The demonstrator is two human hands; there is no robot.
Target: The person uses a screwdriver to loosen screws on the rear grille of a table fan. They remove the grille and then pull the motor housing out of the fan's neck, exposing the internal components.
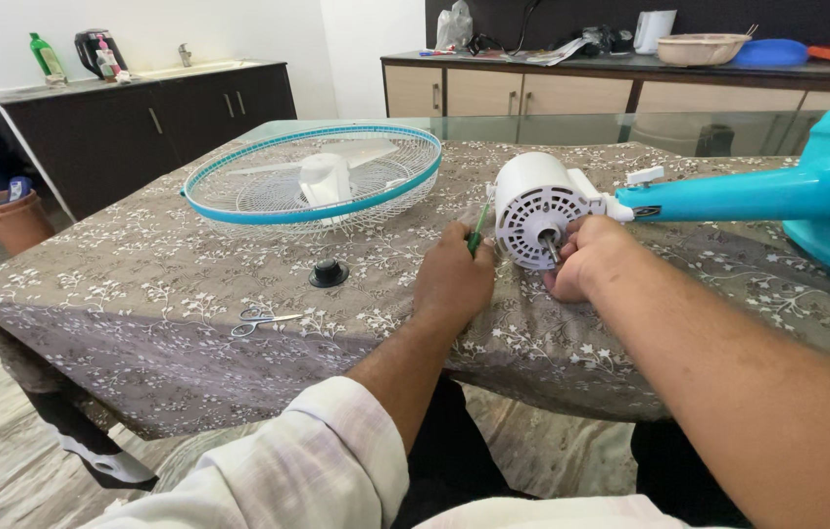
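Observation:
A white fan motor housing (533, 208) lies on its side on the table, joined to a teal fan stand (777, 191) that runs off to the right. My right hand (586, 257) steadies the motor from below and to the right, next to its bare shaft. My left hand (452, 280) holds a green-handled screwdriver (478, 230) with its tip at the motor's left rim.
A fan guard with white blades and a teal ring (313, 178) lies at the table's far left. A black round knob (329, 272) and small scissors (260, 320) rest on the floral tablecloth (141, 294). Cabinets and counters stand behind.

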